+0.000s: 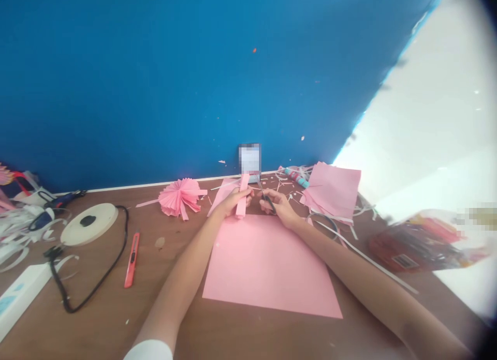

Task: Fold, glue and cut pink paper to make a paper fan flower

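My left hand (235, 198) is closed round a folded strip of pink paper (241, 207), which stands roughly upright in the grip. Close on its right, my right hand (278, 204) grips a pair of scissors (268, 200) with dark handles. The blades point up and away, near the fingers of my left hand; whether they touch the paper I cannot tell. Below both hands a large pink sheet (267, 267) lies flat on the table. Left of my left hand sits a pleated pink paper fan (180, 198) with loose strips.
A red box cutter (132, 260), a black cable (99, 285) and a round cream disc (104, 225) lie at left. Stacked pink sheets (336, 186), paper scraps and a plastic bag (411, 246) are at right. A blurred upright device (250, 159) leans against the blue wall (174, 80).
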Motion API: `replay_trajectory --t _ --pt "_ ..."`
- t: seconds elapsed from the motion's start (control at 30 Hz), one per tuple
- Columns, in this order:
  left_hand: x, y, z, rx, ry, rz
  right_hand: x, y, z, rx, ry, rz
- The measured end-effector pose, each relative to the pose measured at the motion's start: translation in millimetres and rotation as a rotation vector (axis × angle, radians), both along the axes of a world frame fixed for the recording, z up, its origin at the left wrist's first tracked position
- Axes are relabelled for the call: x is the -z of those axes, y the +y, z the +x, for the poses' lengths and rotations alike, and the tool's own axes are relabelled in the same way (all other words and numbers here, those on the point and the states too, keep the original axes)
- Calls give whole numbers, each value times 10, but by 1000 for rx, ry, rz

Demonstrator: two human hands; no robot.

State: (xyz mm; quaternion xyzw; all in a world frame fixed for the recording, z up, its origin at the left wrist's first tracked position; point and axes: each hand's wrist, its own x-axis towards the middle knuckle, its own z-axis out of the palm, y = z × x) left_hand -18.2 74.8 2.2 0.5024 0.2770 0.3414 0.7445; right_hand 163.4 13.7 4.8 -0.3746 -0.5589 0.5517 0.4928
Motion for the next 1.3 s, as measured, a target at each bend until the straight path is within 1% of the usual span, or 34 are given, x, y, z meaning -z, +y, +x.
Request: replay_trajectory --t 0.17,0.3,0.47,0.57,0.73,0.9,1.1,1.3 --pt "-8 7 1 -72 -124 -13 -14 -11 78 -132 47 -37" --pt "-6 54 -28 -134 -223 -58 -8 14 108 -173 45 -74" --pt "13 136 -75 -259 -374 -99 -40 17 100 -209 2 -114" --pt "23 151 -80 -304 -406 -128 -67 2 81 -212 -42 -117" --pt "22 123 -56 -293 -318 -92 -100 -13 46 -187 -57 -127" --pt "0 102 -43 -302 -312 -102 -112 -16 22 -166 -71 -132" --pt "1 96 -45 -255 -285 -105 -124 -24 12 -155 -75 -147" --pt "-5 86 -48 -204 -290 -77 -101 -21 26 -171 -52 -123"
